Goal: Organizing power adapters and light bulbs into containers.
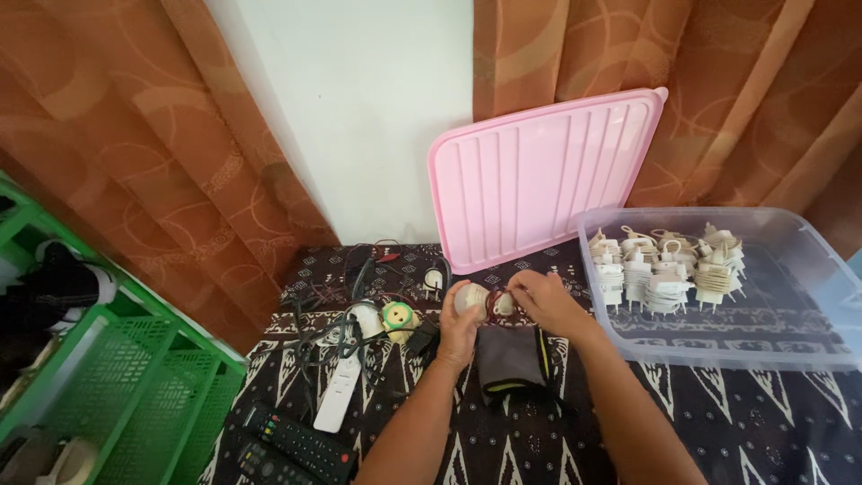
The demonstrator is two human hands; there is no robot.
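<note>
Both hands grip a small white charger with a dark red cable (485, 300): the left hand (460, 328) cups its body, the right hand (543, 301) pinches the cable, just left of the clear plastic bin (808, 269) of bundled white chargers.

- White wall (377, 117) at rear centre, evenly lit.
- Orange patterned curtains (135, 153) hang on both sides of the wall.
- Dark cloth (763, 422) with a pale geometric print covers the surface below.
- Green plastic crate (117, 359) stands at left.
</note>
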